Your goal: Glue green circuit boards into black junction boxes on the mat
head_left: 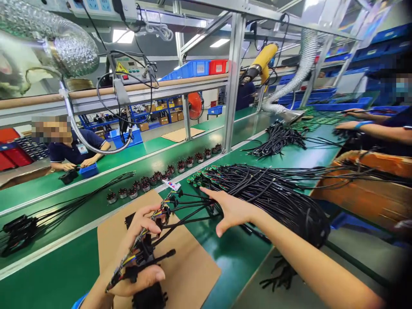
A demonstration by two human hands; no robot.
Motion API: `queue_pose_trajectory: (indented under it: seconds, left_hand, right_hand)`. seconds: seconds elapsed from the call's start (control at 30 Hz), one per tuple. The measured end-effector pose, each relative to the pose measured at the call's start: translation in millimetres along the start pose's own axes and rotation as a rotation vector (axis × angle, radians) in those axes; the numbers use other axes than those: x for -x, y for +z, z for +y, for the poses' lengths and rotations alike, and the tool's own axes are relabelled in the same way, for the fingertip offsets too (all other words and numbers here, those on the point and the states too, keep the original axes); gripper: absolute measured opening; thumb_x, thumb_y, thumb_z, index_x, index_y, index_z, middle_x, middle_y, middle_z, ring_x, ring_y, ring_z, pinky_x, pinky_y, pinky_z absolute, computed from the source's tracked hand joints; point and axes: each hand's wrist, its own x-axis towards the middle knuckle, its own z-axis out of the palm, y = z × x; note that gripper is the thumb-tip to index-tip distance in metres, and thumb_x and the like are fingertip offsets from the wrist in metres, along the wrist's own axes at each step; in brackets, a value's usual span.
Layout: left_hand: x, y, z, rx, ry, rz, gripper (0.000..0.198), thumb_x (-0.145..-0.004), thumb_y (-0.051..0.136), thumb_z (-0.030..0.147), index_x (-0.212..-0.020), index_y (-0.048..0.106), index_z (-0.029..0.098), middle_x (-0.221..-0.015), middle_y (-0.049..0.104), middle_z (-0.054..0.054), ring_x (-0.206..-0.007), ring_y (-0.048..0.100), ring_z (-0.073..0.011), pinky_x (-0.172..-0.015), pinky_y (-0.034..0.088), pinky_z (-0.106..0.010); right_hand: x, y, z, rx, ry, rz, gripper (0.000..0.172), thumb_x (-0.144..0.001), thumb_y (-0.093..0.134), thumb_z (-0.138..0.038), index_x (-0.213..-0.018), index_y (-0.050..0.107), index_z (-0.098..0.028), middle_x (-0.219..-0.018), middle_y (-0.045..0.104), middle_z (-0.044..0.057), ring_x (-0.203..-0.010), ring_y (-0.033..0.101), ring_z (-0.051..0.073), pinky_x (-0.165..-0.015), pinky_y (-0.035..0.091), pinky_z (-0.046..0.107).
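My left hand (140, 253) is closed around a bundle of black cable harnesses (146, 249) with coloured wires and black connectors, held over a brown cardboard sheet (189, 262). Its cables fan out toward the right. My right hand (230, 210) is open, fingers stretched, reaching to the cable ends near a large heap of black cables (277, 193) on the green bench.
A row of small motors (161, 176) lies along the green conveyor belt (96, 201). Another cable pile (277, 137) lies further right. A person sits across the belt at the left (69, 150); another person's arms (370, 126) work at the right. A cardboard box (370, 189) stands at right.
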Motion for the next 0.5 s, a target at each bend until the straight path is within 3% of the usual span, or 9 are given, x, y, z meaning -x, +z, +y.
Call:
queue_pose_trajectory:
  seconds: [0.07, 0.13, 0.23, 0.33, 0.4, 0.5]
  left_hand:
    - [-1, -4.4, 2, -0.015, 0.014, -0.02, 0.05, -0.071, 0.074, 0.033, -0.114, 0.049, 0.025, -0.149, 0.019, -0.013, -0.132, 0.034, -0.041, -0.104, 0.034, -0.056]
    - [-1, -6.3, 4, -0.047, 0.02, -0.035, 0.054, -0.071, 0.074, 0.031, -0.117, 0.047, 0.027, -0.149, 0.017, -0.012, -0.132, 0.034, -0.0402, -0.105, 0.032, -0.056]
    - [2, -4.8, 4, -0.132, 0.015, -0.012, 0.065, -0.071, 0.076, 0.034, -0.126, 0.042, 0.027, -0.148, 0.018, -0.014, -0.135, 0.029, -0.0404, -0.107, 0.028, -0.058]
    - [13, -5.6, 2, -0.142, -0.031, 0.107, 0.085, -0.067, 0.078, 0.042, -0.137, 0.03, 0.027, -0.146, 0.023, -0.017, -0.134, 0.03, -0.0408, -0.105, 0.03, -0.06]
    - [24, -13.2, 1, -0.093, -0.094, 0.224, 0.097, -0.064, 0.08, 0.044, -0.141, 0.023, 0.027, -0.144, 0.03, -0.018, -0.129, 0.039, -0.0397, -0.101, 0.037, -0.058]
    - [39, -36.4, -1, 0.018, -0.193, 0.321, 0.1, -0.057, 0.082, 0.049, -0.138, 0.03, 0.026, -0.134, 0.045, -0.017, -0.116, 0.052, -0.0375, -0.092, 0.047, -0.052]
  right_hand:
    - [-1, 20, -23, -0.03, -0.098, 0.07, 0.119, -0.057, 0.08, -0.045, -0.151, 0.015, -0.014, -0.142, 0.039, 0.021, -0.122, 0.047, 0.033, -0.101, 0.038, 0.044]
    - [-4, 36, -55, -0.072, -0.147, 0.167, 0.092, -0.07, 0.067, -0.028, -0.148, 0.021, -0.014, -0.135, 0.048, 0.019, -0.113, 0.055, 0.028, -0.095, 0.044, 0.04]
    - [-14, 38, -108, -0.054, -0.153, 0.32, 0.07, -0.076, 0.048, -0.015, -0.143, 0.027, -0.012, -0.126, 0.055, 0.017, -0.103, 0.061, 0.024, -0.088, 0.049, 0.039]
    - [-27, 16, -155, 0.156, -0.136, 0.336, 0.06, -0.083, 0.044, -0.022, -0.141, 0.032, -0.009, -0.124, 0.055, 0.02, -0.097, 0.063, 0.028, -0.08, 0.05, 0.041]
    - [-38, -6, -178, 0.3, -0.137, 0.304, 0.047, -0.088, 0.041, -0.029, -0.132, 0.044, -0.01, -0.117, 0.058, 0.019, -0.093, 0.063, 0.029, -0.076, 0.05, 0.04]
    - [-55, -37, -202, 0.364, -0.151, 0.246, 0.035, -0.093, 0.036, -0.033, -0.109, 0.059, -0.012, -0.1, 0.065, 0.015, -0.088, 0.064, 0.027, -0.073, 0.046, 0.034]
